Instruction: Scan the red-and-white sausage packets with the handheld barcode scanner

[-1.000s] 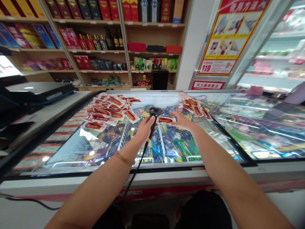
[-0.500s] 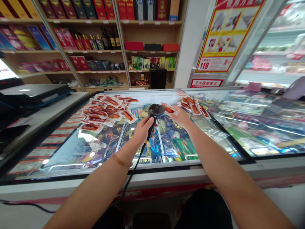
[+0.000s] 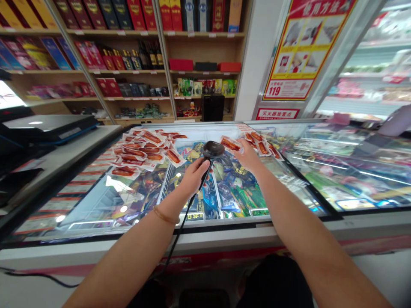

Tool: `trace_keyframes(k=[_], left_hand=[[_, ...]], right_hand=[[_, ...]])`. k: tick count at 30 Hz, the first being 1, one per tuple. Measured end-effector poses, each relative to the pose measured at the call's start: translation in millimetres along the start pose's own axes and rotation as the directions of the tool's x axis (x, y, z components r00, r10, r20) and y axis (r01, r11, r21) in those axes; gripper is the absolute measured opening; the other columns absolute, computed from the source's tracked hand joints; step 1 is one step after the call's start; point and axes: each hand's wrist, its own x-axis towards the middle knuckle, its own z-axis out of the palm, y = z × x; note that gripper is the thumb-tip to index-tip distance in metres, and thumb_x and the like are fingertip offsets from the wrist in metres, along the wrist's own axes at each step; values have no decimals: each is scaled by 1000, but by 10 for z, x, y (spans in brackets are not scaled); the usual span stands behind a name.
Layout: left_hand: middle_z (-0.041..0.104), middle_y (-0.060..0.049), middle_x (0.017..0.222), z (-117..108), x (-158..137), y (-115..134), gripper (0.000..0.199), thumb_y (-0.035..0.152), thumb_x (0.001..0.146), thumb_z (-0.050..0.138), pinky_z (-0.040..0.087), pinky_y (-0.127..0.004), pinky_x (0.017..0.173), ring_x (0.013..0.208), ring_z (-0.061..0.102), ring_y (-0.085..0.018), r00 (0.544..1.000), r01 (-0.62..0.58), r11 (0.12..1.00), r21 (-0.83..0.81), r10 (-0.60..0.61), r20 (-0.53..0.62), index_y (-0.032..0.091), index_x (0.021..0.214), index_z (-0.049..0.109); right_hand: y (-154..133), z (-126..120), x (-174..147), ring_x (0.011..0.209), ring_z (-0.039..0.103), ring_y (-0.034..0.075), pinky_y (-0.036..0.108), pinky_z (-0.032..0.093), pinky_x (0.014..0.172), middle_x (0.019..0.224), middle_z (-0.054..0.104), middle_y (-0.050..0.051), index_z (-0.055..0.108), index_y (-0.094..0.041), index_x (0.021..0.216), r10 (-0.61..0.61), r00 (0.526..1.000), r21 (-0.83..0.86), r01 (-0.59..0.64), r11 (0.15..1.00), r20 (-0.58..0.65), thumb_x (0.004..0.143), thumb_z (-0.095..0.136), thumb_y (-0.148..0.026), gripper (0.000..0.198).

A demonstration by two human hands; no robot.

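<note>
My left hand [image 3: 195, 174] is wrapped around the handle of a black corded barcode scanner [image 3: 213, 149], its head tilted toward the right. Between the fingers of my right hand [image 3: 248, 156] is a vacuum-packed sausage [image 3: 230, 144] in a clear wrapper, close beside the scanner head. On the freezer's glass top to the left lies a heap of similar sausage packs [image 3: 135, 150]. A smaller group of packs [image 3: 262, 145] rests just beyond my right hand. The scanner's cord [image 3: 180, 234] runs down over the freezer's front edge.
Under the chest freezer's glass [image 3: 93, 201], frozen goods sit in white wire baskets [image 3: 215, 192]. A flat black device [image 3: 53, 127] stands on the counter at left. Shelves of boxes and bottles [image 3: 141, 70] rise behind, with a red-and-yellow poster [image 3: 305, 51] to the right.
My right hand and its sausage pack have shifted slightly to the right, and the pack shows more of its face. The scanner in my left hand has moved a little to the right and down.
</note>
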Motion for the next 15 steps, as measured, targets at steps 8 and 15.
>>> trace_keyframes(k=[8, 15], left_hand=[[61, -2, 72, 12, -6, 10, 41, 54, 74, 65, 38, -19, 37, 51, 51, -10, 1000, 19, 1000, 23, -19, -5, 18, 92, 60], [60, -2, 72, 5, -16, 36, 45, 57, 73, 64, 38, -19, 37, 51, 52, -10, 1000, 26, 1000, 1, -26, 7, 18, 94, 59]], right_hand=[[-7, -15, -1, 77, 67, 20, 36, 55, 75, 109, 65, 9, 52, -20, 120, -2, 1000, 23, 1, 1000, 25, 80, 56, -29, 40], [-14, 6, -10, 84, 67, 22, 41, 52, 86, 112, 65, 10, 51, -20, 121, -12, 1000, -23, 12, 1000, 17, 81, 56, -30, 42]])
